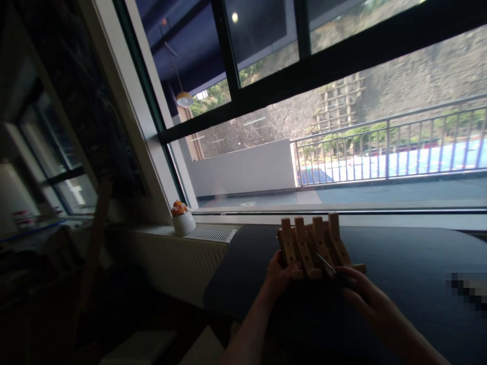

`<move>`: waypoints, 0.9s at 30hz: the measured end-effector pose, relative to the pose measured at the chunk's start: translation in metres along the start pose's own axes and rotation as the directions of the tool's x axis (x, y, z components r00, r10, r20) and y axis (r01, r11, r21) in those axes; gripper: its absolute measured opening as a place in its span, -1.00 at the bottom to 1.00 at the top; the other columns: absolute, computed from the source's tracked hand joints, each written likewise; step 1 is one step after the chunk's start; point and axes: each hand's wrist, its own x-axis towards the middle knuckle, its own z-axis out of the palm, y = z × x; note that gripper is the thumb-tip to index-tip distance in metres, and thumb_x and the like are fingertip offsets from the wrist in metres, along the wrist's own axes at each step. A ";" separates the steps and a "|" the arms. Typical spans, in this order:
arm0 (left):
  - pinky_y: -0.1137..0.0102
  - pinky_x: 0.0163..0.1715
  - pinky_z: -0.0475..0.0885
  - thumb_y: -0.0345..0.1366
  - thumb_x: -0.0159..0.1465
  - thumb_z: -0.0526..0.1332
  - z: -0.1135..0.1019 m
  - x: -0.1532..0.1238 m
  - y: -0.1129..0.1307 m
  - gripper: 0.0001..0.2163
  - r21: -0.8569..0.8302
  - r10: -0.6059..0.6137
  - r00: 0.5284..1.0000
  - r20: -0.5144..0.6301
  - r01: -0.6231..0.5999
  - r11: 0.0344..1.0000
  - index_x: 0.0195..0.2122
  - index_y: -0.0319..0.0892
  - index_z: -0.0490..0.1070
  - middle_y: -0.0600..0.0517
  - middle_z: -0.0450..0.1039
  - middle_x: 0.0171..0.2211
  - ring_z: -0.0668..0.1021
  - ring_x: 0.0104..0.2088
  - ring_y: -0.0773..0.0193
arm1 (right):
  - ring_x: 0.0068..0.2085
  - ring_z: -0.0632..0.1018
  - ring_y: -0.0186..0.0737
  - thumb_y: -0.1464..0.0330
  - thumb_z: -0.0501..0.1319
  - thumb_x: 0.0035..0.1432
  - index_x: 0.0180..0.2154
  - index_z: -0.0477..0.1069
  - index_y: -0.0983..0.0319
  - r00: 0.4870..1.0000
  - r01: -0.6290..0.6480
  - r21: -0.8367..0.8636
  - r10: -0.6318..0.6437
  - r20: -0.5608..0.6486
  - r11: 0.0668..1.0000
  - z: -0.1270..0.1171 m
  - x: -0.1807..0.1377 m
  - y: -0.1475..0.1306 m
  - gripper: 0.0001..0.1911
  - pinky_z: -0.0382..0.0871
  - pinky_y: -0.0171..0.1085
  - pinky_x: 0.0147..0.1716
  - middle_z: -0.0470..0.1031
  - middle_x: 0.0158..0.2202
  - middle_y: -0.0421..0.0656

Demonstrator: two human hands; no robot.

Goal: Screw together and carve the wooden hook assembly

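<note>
A small wooden rack (309, 248) with several upright slats, each with dark round holes and a foot at the bottom, stands tilted above the dark table. My left hand (279, 276) is closed around its lower left side, the thumb resting near a slat's foot. In my right hand (359, 289) is a slim pointed metal tool (326, 264) with a dark handle; whether it is a screwdriver or a knife I cannot tell. Its tip points up and left between the middle slats. Whether the tip touches the wood cannot be made out. My right fingers hide most of the handle.
The dark table (399, 248) reaches the window sill (380, 219). A radiator (205, 253) runs along the wall to the left, with a white pot (183, 223) holding something orange on its top. A blurred-out pixelated patch (470, 289) lies at the right edge.
</note>
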 end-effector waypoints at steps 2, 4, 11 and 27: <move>0.32 -0.20 0.48 -0.13 0.03 0.38 0.001 0.000 -0.001 -0.55 0.034 0.009 1.000 -0.010 -0.008 0.999 -0.11 -0.26 0.40 -0.10 0.55 -0.18 0.56 -0.16 0.08 | -0.11 0.56 -0.02 0.14 0.07 0.10 0.01 0.39 0.22 0.998 0.065 -0.140 -0.061 0.030 0.988 -0.003 0.012 -0.013 -0.50 0.40 -0.17 -0.18 0.57 -0.11 -0.01; 0.32 -0.18 0.47 -0.13 0.05 0.36 0.000 0.000 -0.001 -0.57 0.053 0.015 1.000 -0.019 -0.014 0.999 -0.12 -0.26 0.39 -0.11 0.54 -0.17 0.56 -0.15 0.08 | -0.16 0.58 -0.02 0.16 0.06 0.15 0.02 0.41 0.16 0.988 0.149 -0.279 -0.129 0.087 0.949 -0.005 0.022 -0.030 -0.56 0.39 -0.17 -0.23 0.59 -0.16 -0.05; 0.31 -0.17 0.46 -0.20 0.03 0.38 0.000 -0.001 0.000 -0.61 0.078 0.032 0.999 -0.026 -0.030 0.997 -0.15 -0.23 0.39 -0.08 0.55 -0.21 0.56 -0.17 0.09 | -0.25 0.60 -0.05 0.13 0.03 0.19 0.00 0.38 0.14 0.986 0.166 -0.341 -0.160 0.047 0.925 -0.008 0.044 -0.062 -0.59 0.40 -0.19 -0.34 0.60 -0.22 -0.09; 0.36 -0.24 0.46 -0.27 0.03 0.37 -0.003 0.003 -0.015 -0.62 0.090 0.054 0.998 -0.013 -0.053 0.995 -0.14 -0.20 0.35 -0.05 0.53 -0.22 0.55 -0.20 0.15 | -0.27 0.58 -0.13 0.16 -0.01 0.22 -0.06 0.47 0.14 0.962 0.272 -0.438 -0.252 0.105 0.857 -0.005 0.087 -0.087 -0.60 0.36 -0.25 -0.33 0.60 -0.22 -0.12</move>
